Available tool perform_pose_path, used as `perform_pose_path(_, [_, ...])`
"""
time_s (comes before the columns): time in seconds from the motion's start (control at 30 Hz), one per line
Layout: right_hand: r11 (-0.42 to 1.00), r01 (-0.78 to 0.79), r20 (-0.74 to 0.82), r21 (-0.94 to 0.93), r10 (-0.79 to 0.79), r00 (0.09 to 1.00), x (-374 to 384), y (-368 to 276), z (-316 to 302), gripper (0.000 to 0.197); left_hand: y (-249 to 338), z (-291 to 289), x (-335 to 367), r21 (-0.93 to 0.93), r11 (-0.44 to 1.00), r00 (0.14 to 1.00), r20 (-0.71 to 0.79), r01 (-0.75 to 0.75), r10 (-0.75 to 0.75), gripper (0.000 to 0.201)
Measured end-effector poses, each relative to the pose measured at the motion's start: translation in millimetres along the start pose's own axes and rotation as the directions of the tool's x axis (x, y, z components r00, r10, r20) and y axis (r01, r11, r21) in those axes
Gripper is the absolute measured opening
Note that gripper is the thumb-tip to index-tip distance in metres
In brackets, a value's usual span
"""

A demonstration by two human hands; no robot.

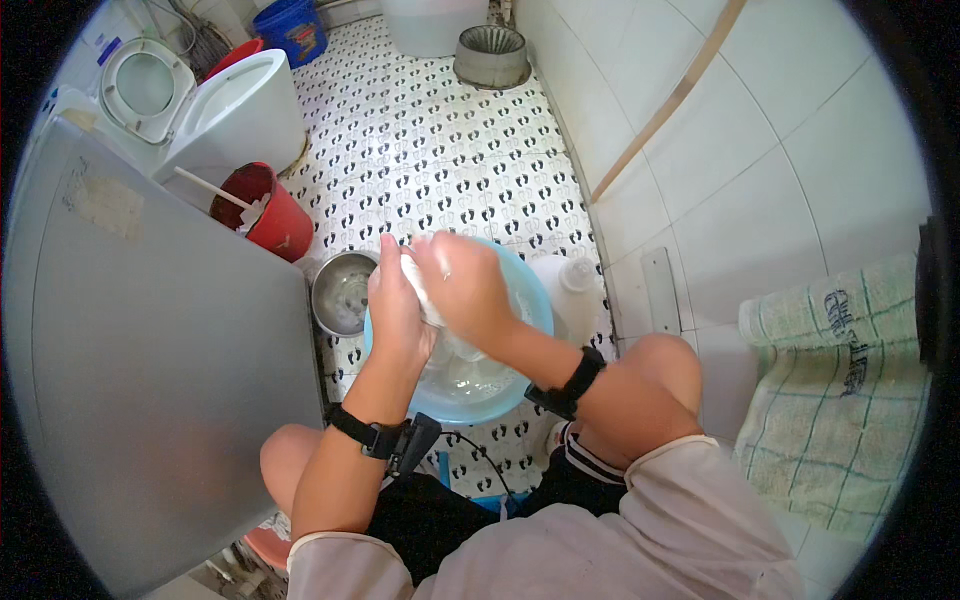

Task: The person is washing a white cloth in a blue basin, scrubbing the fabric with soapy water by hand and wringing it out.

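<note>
Over a light blue basin [541, 300] of water, both my hands are together on a small white cloth [417, 284]. My left hand [397, 305] holds it from the left side, with the fingers pointing away from me and the cloth against the palm. Closed into a fist, my right hand [465, 285] presses on the cloth from the right; it is slightly smeared by motion. Part of the cloth is hidden between the two hands. Bubbles or suds show on the water [475, 378] below.
Left of the basin stands a metal bowl [342, 293], with a red bin [277, 215] beyond it. A white plastic jug [576, 285] is at its right. A grey panel [170, 350] borders the left side. A checked towel [835, 400] hangs at right, and a toilet [235, 115] stands far left.
</note>
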State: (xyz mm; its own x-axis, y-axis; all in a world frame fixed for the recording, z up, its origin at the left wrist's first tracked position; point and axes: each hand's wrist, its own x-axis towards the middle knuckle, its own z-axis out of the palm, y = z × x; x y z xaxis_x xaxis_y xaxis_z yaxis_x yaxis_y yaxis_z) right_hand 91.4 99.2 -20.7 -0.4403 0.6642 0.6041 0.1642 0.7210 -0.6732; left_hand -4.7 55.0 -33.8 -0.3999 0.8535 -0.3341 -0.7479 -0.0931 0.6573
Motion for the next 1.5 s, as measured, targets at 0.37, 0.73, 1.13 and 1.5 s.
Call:
perform_pose_path(0.37, [0.977,0.194,0.095,0.083,-0.202,0.975,-1,-12,-9,0.019,7,0,-7,0.220,0.975,0.999,-0.027,-0.027,0.034,0.034])
perform_pose_path(0.73, [0.971,-0.137,-0.007,0.196,0.141,0.990,10,-13,-7,0.029,0,13,-21,0.177,0.981,0.995,0.069,-0.084,0.073,0.034])
perform_pose_path(1.13, [0.909,-0.402,0.049,0.111,0.399,0.916,13,9,-7,0.020,-7,41,-21,0.492,0.859,0.961,-0.140,-0.141,0.238,0.038])
perform_pose_path(1.5, [0.977,-0.176,0.017,0.119,0.176,0.984,2,-5,-7,0.027,-6,21,-14,0.393,0.900,0.964,-0.100,-0.188,0.245,0.036])
